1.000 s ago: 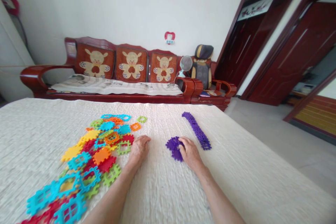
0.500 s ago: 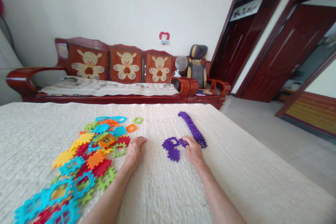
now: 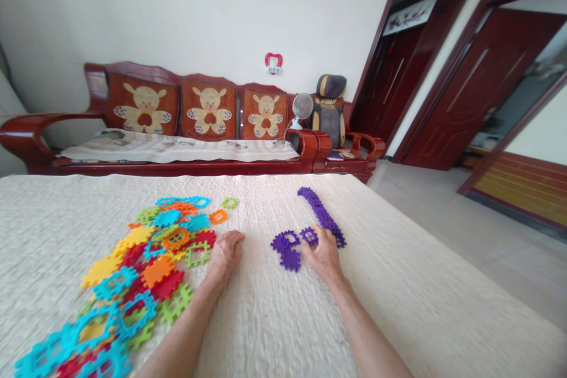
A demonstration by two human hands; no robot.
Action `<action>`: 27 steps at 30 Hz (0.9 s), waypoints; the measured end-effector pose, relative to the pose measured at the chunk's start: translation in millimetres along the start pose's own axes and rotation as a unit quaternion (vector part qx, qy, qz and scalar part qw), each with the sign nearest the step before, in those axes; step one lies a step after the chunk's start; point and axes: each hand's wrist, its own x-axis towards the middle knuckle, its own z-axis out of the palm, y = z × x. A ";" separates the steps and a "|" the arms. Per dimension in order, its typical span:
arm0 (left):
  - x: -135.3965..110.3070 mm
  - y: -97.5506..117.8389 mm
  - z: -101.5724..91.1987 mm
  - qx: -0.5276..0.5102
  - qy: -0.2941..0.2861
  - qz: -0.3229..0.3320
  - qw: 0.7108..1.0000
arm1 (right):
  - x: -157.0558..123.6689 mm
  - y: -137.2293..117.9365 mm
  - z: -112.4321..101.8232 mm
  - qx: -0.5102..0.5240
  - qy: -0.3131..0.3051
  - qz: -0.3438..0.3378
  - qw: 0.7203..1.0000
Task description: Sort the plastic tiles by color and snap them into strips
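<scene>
My right hand [image 3: 323, 251] grips the right edge of a purple window tile [image 3: 309, 236], thumb below and fingers above. Just left of it, several loose purple tiles [image 3: 290, 260] lie in a small overlapping cluster. A long leaning row of purple tiles [image 3: 319, 208] runs behind the right hand, its near end partly hidden by the fingers. My left hand [image 3: 225, 253] rests on the cloth with fingers curled together and nothing visible in them. It is close to a green frame tile [image 3: 198, 254] and a red tile [image 3: 206, 238] at the pile's edge.
A spread pile of interlocking tiles in blue, yellow [image 3: 103, 270], orange [image 3: 157, 271], red and green covers the left of the table. A textured cream cloth [image 3: 398, 283] covers the table. Beyond it stand a wooden sofa [image 3: 305, 144] and a small fan [image 3: 303, 106].
My right hand's fingers have shifted, so more of the purple window tile shows between thumb and fingers. The left hand stays in place. The view has turned slightly.
</scene>
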 end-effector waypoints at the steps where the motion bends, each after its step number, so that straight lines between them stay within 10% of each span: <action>1: 0.3 0.0 -0.1 0.000 -0.001 -0.001 1.000 | 0.7 0.9 -2.6 0.005 0.024 0.005 1.000; 6: 0.6 0.4 -1.1 -0.002 -0.008 -0.001 1.000 | 3.5 18.9 -24.9 -0.055 0.117 0.099 0.987; 11: 0.2 0.8 -2.1 -0.003 -0.019 -0.014 1.000 | 1.1 29.1 -36.6 -0.117 0.073 0.210 0.968; 23: -0.2 0.6 -2.5 -0.006 -0.021 -0.014 1.000 | -3.2 28.4 -32.0 -0.105 0.075 0.206 0.970; 27: 0.3 0.8 -1.8 -0.005 -0.012 -0.011 1.000 | -1.6 22.0 -29.3 -0.024 0.134 0.097 0.986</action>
